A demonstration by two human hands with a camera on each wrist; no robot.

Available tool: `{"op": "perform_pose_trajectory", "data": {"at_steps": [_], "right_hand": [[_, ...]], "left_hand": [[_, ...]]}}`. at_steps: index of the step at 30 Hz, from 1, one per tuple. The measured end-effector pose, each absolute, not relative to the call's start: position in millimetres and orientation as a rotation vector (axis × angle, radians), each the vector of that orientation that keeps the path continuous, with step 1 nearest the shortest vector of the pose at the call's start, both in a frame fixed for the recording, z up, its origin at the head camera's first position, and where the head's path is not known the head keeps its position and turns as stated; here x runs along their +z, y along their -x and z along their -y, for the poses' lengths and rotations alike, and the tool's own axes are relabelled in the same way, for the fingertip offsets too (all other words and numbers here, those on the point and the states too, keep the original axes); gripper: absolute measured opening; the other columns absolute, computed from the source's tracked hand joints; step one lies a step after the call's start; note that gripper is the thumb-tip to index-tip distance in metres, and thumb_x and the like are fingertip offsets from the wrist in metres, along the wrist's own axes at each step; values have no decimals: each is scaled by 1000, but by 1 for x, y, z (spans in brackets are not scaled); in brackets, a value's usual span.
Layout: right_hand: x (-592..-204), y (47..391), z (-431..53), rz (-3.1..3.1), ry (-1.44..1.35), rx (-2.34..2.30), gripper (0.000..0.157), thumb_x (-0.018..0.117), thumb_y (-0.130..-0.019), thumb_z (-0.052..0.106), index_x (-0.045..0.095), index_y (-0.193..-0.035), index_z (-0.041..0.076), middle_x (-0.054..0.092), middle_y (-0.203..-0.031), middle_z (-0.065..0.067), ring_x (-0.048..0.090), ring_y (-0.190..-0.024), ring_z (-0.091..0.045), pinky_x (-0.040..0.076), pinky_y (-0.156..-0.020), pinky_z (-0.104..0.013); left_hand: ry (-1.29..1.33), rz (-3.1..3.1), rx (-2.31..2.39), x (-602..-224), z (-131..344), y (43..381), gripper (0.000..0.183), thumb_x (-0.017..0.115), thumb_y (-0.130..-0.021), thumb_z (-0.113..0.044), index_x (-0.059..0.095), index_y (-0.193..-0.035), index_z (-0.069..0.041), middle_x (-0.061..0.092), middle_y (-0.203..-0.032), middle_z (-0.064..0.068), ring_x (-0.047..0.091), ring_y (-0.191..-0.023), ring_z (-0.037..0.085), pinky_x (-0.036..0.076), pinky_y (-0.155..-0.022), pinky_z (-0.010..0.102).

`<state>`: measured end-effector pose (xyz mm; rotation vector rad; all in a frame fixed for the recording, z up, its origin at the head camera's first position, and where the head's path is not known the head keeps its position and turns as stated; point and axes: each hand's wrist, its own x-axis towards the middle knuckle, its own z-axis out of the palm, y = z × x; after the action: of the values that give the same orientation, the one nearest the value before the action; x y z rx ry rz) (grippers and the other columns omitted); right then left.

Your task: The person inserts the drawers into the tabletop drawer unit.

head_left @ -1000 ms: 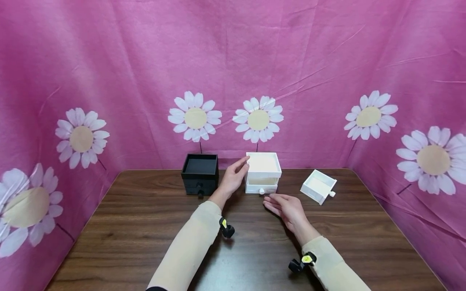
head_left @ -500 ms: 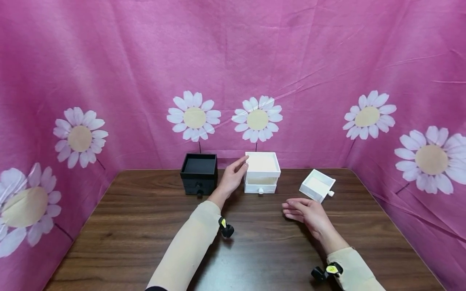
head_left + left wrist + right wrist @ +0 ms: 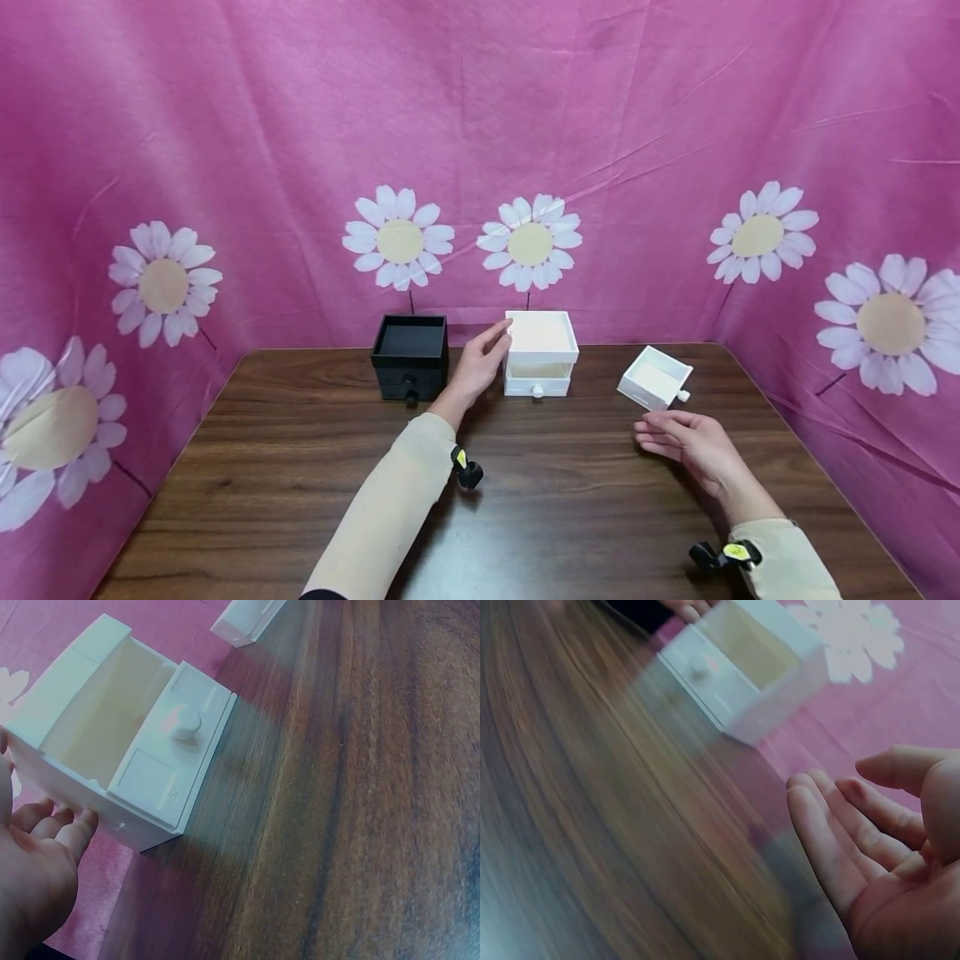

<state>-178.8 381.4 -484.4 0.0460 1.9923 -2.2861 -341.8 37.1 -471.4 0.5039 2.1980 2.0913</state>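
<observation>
My left hand (image 3: 476,367) rests against the left side of a small white drawer cabinet (image 3: 525,357). In the left wrist view its fingertips touch the cabinet's side wall, while the thumb is mostly out of frame. The cabinet's upper slot stands hollow above a closed lower drawer (image 3: 155,761) with a round knob. Off to the right, a loose white drawer (image 3: 637,391) lies on the table, its knob facing right. My right hand (image 3: 701,450) is just in front of this drawer, fingers loosely bent and holding nothing; whether the fingertips touch it I cannot tell.
A black drawer cabinet (image 3: 410,363) with two dark knobs stands left of the white one, close to my left wrist. The wooden table (image 3: 247,467) ends at a pink cloth (image 3: 465,125) printed with daisies, at the back and sides.
My right hand has moved right, away from the white cabinet's front and over to the loose drawer. The left hand has stayed at the cabinet's side.
</observation>
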Motion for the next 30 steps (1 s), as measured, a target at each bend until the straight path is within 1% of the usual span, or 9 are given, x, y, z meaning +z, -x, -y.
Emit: {"op": "perform_pose_trajectory", "data": {"at_steps": [7,11,18,23,30], "right_hand": [[-490,170,-409,-1946,-13,-2350,28,51,-113,1,79,-111,4,84,-104,-11,83,-97,-21,68,-89,-33],[-491,168,-420,-1932,-70,-2377,30,51,-113,0,80,-109,6,84,-103,-11,83,-95,-21,68,-88,-33],[-490,172,-437,-1988,-202,-2398,24,56,-110,-2,78,-105,7,84,-98,-8,83,-93,-18,68,-86,-31],[-489,177,-447,-1998,-232,-2426,28,55,-109,-5,78,-101,9,84,-96,-9,83,-90,-17,68,-85,-31],[-487,188,-453,-2014,-373,-2417,28,61,-106,-5,78,-94,14,83,-92,-4,82,-89,-13,68,-85,-30]], "left_hand": [[-509,-2184,2092,-470,-38,342,44,59,-113,-26,59,-156,-18,57,-162,13,56,-148,30,45,-126,45],[-493,-2183,2096,-470,-37,342,43,60,-113,-24,61,-155,-18,57,-162,14,54,-150,30,45,-127,46],[-484,-2196,2096,-471,-36,343,42,60,-113,-25,62,-155,-19,58,-160,15,55,-149,30,45,-126,46],[-488,-2184,2112,-470,-36,342,42,60,-113,-23,61,-155,-18,58,-161,15,55,-149,30,46,-126,45],[-501,-2165,2120,-470,-37,340,43,60,-112,-22,60,-155,-15,57,-162,14,57,-147,30,46,-126,44]]}}
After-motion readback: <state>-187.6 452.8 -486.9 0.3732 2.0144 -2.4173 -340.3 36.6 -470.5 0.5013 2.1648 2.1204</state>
